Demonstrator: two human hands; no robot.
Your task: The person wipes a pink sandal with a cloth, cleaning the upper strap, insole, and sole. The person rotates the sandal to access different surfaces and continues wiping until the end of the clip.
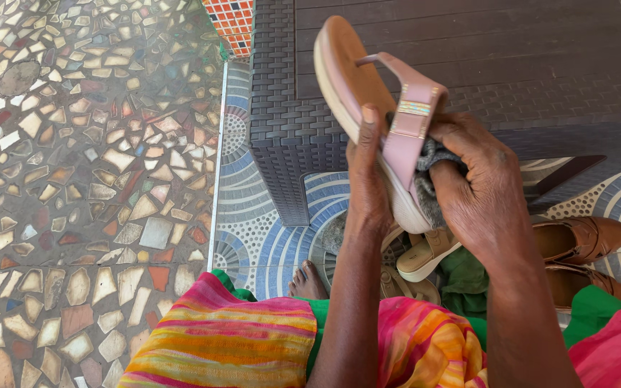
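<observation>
My left hand (366, 179) holds a pink sandal (357, 82) up by its sole, toe end pointing up and away, thumb lying along the footbed edge. My right hand (479, 187) is closed on a grey cloth (431, 172) pressed against the sandal's strap (412, 118) and heel area. Most of the cloth is hidden behind the strap and fingers. Below the hands my lap is covered by striped pink, orange and green fabric (231, 338).
A dark woven table (397, 65) stands just ahead. On the patterned blue tile floor (253, 208) lie a beige wedge sandal (429, 255), brown shoes (583, 241) at right, and a bare foot (307, 282). Mosaic stone paving (73, 179) fills the left.
</observation>
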